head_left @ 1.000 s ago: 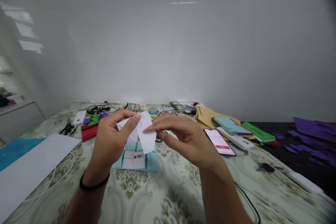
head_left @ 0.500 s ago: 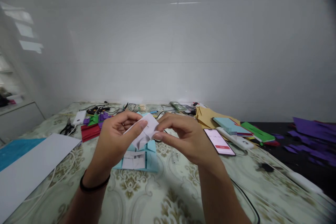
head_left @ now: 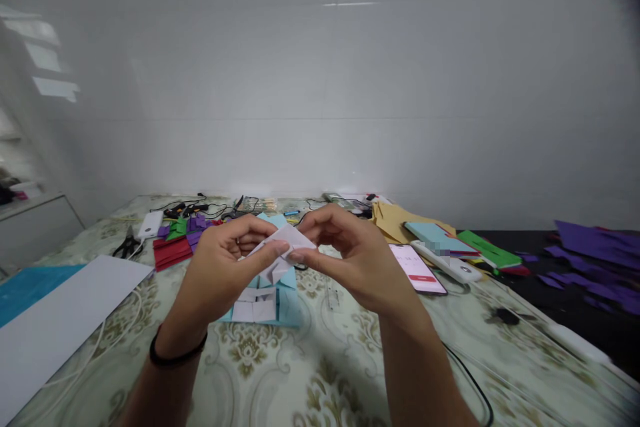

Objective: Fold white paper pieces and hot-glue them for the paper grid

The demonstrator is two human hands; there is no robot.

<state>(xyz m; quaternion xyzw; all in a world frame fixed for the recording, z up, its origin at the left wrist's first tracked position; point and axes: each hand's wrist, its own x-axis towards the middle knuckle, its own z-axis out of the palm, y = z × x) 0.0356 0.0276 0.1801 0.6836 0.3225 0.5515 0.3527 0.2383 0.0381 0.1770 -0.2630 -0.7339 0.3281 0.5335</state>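
Observation:
Between my hands is a small folded piece of white paper (head_left: 295, 238), with creased flaps on its lower side. My left hand (head_left: 235, 260) pinches its left part, thumb on top and fingers behind. My right hand (head_left: 345, 253) pinches the right corner between thumb and fingers. Below and behind the paper, light blue folded paper (head_left: 287, 307) lies on the table, with a folded white paper piece (head_left: 254, 305) on it. My hands hide part of both.
At left lie a white sheet (head_left: 75, 307), a blue sheet (head_left: 30, 287), scissors (head_left: 129, 245) and red folded paper (head_left: 171, 253). A phone (head_left: 415, 269), a white power strip (head_left: 453, 263) and coloured papers (head_left: 490, 250) lie at right. Purple strips (head_left: 595, 273) sit on a dark surface.
The white paper has turned, its right corner now reaching further right into my right hand. My right-hand fingers have lifted slightly and arched more. Both hands still hold the paper.

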